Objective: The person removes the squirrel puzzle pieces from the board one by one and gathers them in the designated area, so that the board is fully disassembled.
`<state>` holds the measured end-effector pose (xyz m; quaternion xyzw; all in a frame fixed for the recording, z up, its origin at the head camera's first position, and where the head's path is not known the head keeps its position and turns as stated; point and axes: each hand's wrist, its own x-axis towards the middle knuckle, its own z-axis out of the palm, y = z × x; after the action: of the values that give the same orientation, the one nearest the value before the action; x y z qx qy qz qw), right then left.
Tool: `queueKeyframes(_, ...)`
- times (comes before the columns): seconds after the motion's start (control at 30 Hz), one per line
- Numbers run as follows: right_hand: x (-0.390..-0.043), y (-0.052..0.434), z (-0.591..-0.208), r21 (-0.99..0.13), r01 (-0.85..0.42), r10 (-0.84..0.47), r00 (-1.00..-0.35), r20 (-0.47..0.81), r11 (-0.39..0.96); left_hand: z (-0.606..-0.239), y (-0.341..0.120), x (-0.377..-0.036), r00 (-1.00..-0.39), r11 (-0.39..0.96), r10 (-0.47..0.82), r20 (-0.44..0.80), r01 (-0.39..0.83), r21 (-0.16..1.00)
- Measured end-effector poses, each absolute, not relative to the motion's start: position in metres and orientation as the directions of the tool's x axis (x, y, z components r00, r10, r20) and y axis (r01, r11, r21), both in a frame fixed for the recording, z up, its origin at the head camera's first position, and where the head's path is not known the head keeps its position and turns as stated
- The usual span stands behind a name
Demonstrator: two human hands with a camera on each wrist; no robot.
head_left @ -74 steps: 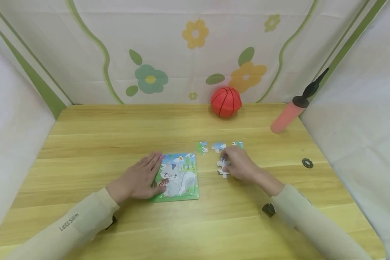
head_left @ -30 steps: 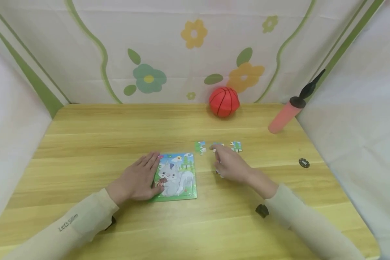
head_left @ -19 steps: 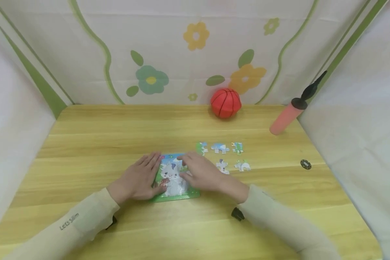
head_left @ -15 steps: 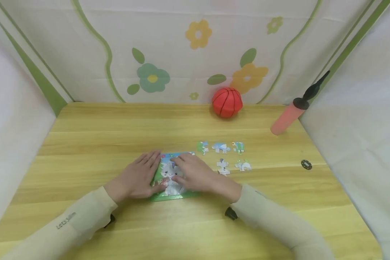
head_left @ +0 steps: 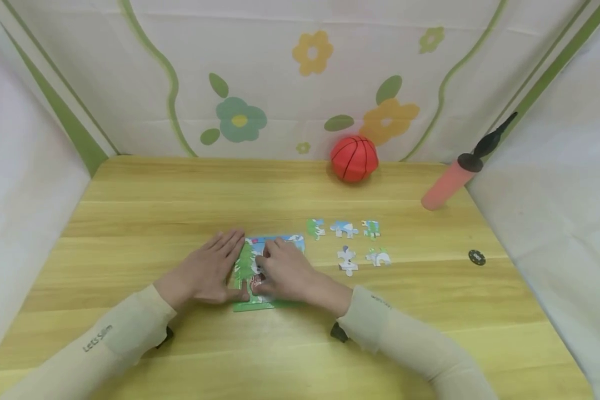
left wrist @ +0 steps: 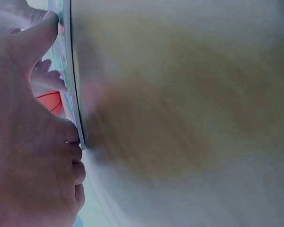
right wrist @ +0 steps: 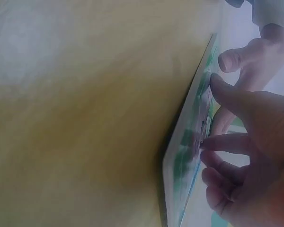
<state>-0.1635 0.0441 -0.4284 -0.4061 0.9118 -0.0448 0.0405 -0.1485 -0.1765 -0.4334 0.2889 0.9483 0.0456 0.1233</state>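
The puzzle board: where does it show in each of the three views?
Head: puzzle board lies at table centre, under both hands.
Left wrist: its edge runs down the upper left, beside the left hand.
Right wrist: its edge slants up the right half, fingers on it.
Shared landmark: wooden table.

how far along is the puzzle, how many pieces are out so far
Five loose pieces already lie on the table right of the puzzle board. In hand: left hand steadies the board, right hand works at a piece. How many remain is hidden.
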Motion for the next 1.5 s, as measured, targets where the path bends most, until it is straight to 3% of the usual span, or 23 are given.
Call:
queueKeyframes(0.33, -0.165, 0.036, -0.432, -0.185, -0.67, -0.691, -0.719, -0.08, 0.719, -0.431, -0.172, -0.147, -0.81, 0.838, 0.546, -0.215, 0.522, 0.162)
queueKeyframes(0.57, -0.167, 0.033, -0.429, -0.218, -0.639, -0.672, -0.727, -0.143, 0.738, -0.43, -0.17, -0.148, -0.809, 0.843, 0.537, -0.237, 0.517, 0.146)
queueKeyframes(0.83, -0.167, 0.035, -0.428, -0.234, -0.652, -0.687, -0.716, -0.122, 0.721, -0.427, -0.169, -0.148, -0.809, 0.845, 0.535, -0.243, 0.518, 0.136)
queueKeyframes(0.93, -0.169, 0.036, -0.43, -0.299, -0.642, -0.695, -0.709, -0.118, 0.706, -0.428, -0.169, -0.148, -0.812, 0.846, 0.533, -0.237, 0.517, 0.134)
queueKeyframes(1.17, -0.175, 0.035, -0.428, -0.577, -0.532, -0.711, -0.692, -0.125, 0.619, -0.428, -0.169, -0.148, -0.811, 0.846, 0.534, -0.239, 0.517, 0.131)
queueKeyframes(1.5, -0.173, 0.035, -0.425, -0.613, -0.491, -0.698, -0.701, -0.143, 0.619, -0.427, -0.168, -0.148, -0.809, 0.848, 0.529, -0.257, 0.513, 0.13)
